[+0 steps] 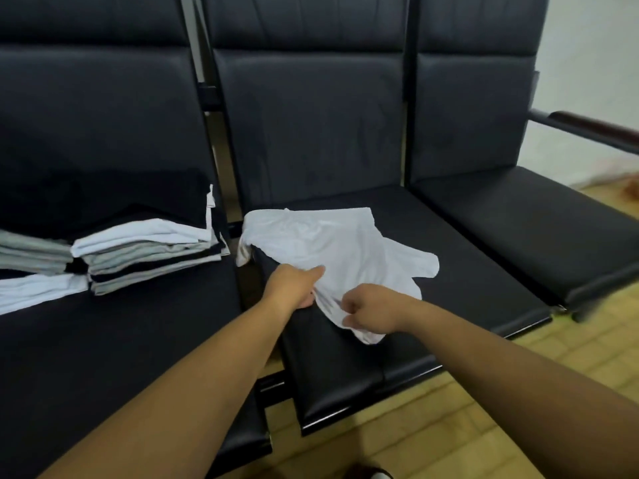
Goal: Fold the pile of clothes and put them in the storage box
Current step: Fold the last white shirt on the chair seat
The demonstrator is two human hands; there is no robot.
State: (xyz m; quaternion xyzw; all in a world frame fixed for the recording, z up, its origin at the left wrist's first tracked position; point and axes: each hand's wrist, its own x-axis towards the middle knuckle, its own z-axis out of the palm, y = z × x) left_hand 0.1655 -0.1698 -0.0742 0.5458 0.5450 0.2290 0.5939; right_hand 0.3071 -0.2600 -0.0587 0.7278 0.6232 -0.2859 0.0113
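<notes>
Entry: the white garment [332,243] lies spread and rumpled on the middle seat [449,236], reaching away from both hands toward the backrest. Our left hand [294,285] pinches its near edge, thumb laid on top of the cloth and the other fingers curled under. Our right hand [371,314], just beside the left and a little nearer to us, is closed in a fist round a bunched part of the same hem. Whether either hand lifts the cloth off the seat, we cannot tell.

Progress: well out to the left of the left hand, on the neighbouring seat [121,340], stands a folded stack [148,250] of white, grey and black pieces. A lower grey stack [31,254] sits beyond it at the frame edge. We judge most of the folding done. The garment in hand shows no clean fold yet; we judge it is being straightened for its first one.

Left to do: fold this piece, then move everything into the storage box. No box is in view, so we cannot tell whether anything is packed.
</notes>
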